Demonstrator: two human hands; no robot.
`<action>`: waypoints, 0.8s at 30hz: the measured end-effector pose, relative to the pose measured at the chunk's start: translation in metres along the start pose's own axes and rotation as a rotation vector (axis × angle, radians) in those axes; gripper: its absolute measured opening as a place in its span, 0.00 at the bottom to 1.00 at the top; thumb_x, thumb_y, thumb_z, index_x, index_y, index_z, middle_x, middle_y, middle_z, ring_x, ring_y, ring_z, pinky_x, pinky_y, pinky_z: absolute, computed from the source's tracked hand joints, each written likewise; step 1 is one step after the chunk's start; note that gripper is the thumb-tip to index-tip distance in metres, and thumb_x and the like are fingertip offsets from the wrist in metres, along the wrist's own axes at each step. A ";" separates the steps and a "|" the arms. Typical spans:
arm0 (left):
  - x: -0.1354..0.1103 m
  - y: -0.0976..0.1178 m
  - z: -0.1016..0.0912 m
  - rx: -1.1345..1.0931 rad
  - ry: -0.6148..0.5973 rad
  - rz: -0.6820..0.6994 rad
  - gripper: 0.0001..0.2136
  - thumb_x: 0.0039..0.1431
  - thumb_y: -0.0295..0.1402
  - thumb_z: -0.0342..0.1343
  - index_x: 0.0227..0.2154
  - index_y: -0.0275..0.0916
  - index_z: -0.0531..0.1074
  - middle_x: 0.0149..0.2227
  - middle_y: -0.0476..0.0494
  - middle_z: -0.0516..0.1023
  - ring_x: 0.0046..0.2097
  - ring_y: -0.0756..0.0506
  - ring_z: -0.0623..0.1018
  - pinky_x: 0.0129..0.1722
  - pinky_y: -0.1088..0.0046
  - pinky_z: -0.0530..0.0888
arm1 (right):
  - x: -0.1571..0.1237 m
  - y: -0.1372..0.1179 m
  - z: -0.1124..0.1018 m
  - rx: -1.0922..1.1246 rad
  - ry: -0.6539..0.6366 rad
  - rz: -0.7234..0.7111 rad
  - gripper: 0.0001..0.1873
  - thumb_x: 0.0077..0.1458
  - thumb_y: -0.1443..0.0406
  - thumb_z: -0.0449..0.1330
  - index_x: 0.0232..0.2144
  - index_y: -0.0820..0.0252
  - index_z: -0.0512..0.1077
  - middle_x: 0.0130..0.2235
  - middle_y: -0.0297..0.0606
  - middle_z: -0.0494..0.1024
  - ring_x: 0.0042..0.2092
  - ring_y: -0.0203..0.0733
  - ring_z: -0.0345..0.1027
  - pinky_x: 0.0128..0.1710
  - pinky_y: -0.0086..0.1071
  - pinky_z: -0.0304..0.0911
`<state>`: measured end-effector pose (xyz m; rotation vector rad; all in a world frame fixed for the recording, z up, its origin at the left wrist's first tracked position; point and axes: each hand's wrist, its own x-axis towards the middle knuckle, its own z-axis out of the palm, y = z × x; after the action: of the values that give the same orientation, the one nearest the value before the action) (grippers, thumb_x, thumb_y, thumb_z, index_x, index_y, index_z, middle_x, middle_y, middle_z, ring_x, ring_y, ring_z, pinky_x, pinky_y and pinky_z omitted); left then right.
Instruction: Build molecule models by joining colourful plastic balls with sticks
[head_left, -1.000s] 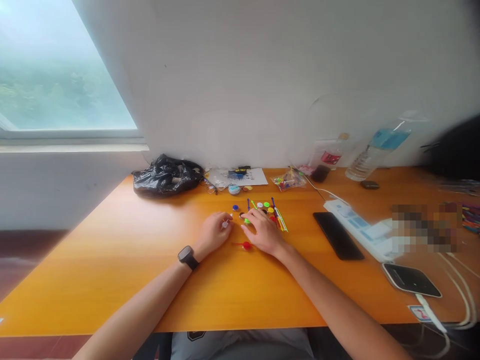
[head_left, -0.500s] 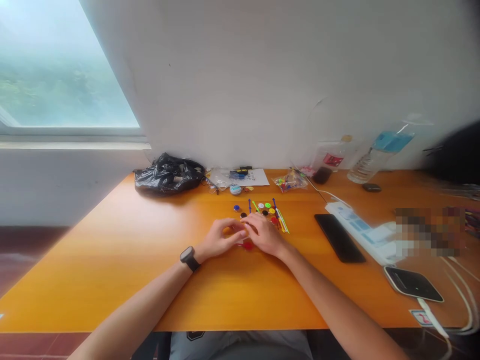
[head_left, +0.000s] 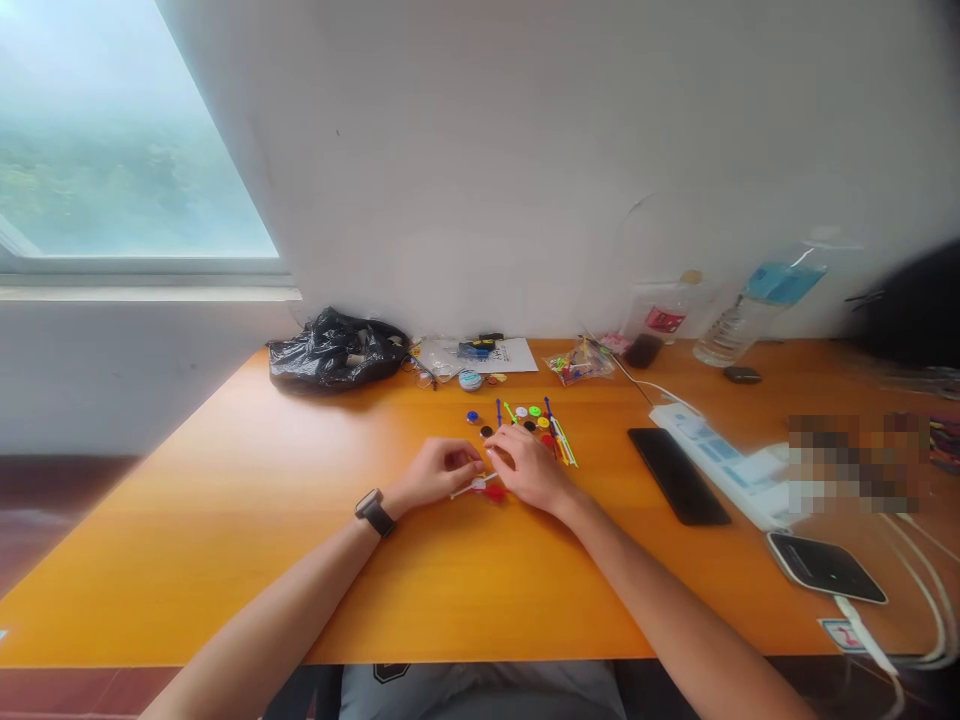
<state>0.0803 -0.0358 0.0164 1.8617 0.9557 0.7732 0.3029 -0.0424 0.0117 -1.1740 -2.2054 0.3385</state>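
Observation:
My left hand (head_left: 442,472) is low over the table, its thumb and fingertips pinched together; anything between them is too small to make out. Close on its right, my right hand (head_left: 529,468) has its fingers curled. A thin white stick (head_left: 463,489) slants from below my left fingers up to my right hand, which seems to grip its end. Just beneath lie a small white disc (head_left: 478,483) and a blurred red piece (head_left: 495,493). Beyond the hands are a blue disc (head_left: 472,417), a black disc (head_left: 486,432), a green disc (head_left: 535,411) and several arrow-tipped sticks (head_left: 548,408).
A black plastic bag (head_left: 337,350) sits at the back left. Behind the pieces are a paper sheet (head_left: 517,355), a round tin (head_left: 470,381) and a clear bag of parts (head_left: 580,362). To the right lie a phone (head_left: 679,476), a power strip (head_left: 712,460) and a bottle (head_left: 757,310).
My fingertips, which met before, have come slightly apart. The left hand has shifted a little to the left, and the white stick now shows between the hands.

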 end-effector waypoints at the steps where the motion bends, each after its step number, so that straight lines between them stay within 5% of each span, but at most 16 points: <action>1: -0.002 0.004 0.002 -0.017 -0.059 0.011 0.17 0.64 0.46 0.61 0.32 0.36 0.81 0.27 0.44 0.81 0.27 0.49 0.74 0.29 0.74 0.68 | 0.000 0.001 -0.001 -0.013 0.023 0.010 0.10 0.67 0.70 0.56 0.43 0.55 0.77 0.43 0.42 0.79 0.49 0.49 0.71 0.52 0.43 0.67; 5: -0.005 0.014 0.006 -0.086 -0.185 0.019 0.18 0.63 0.47 0.62 0.32 0.35 0.82 0.27 0.42 0.82 0.26 0.48 0.74 0.27 0.74 0.69 | 0.001 0.008 -0.001 -0.101 0.069 0.039 0.08 0.66 0.69 0.58 0.42 0.55 0.77 0.42 0.43 0.79 0.49 0.51 0.70 0.55 0.46 0.65; 12: 0.000 0.006 0.004 -0.115 0.094 -0.053 0.19 0.64 0.49 0.61 0.33 0.34 0.81 0.32 0.42 0.82 0.33 0.46 0.76 0.34 0.72 0.70 | 0.000 0.006 0.001 -0.063 -0.008 0.046 0.09 0.66 0.72 0.57 0.42 0.55 0.76 0.43 0.41 0.78 0.49 0.49 0.71 0.50 0.41 0.65; 24: 0.002 0.003 0.004 -0.142 0.061 -0.043 0.20 0.65 0.50 0.61 0.37 0.34 0.82 0.37 0.41 0.84 0.37 0.45 0.78 0.38 0.72 0.72 | -0.002 -0.002 0.004 0.065 -0.054 0.004 0.11 0.65 0.73 0.55 0.39 0.55 0.74 0.41 0.39 0.77 0.46 0.45 0.72 0.47 0.37 0.66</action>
<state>0.0855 -0.0365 0.0181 1.6982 0.9510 0.8542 0.2998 -0.0453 0.0085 -1.1467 -2.2214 0.4441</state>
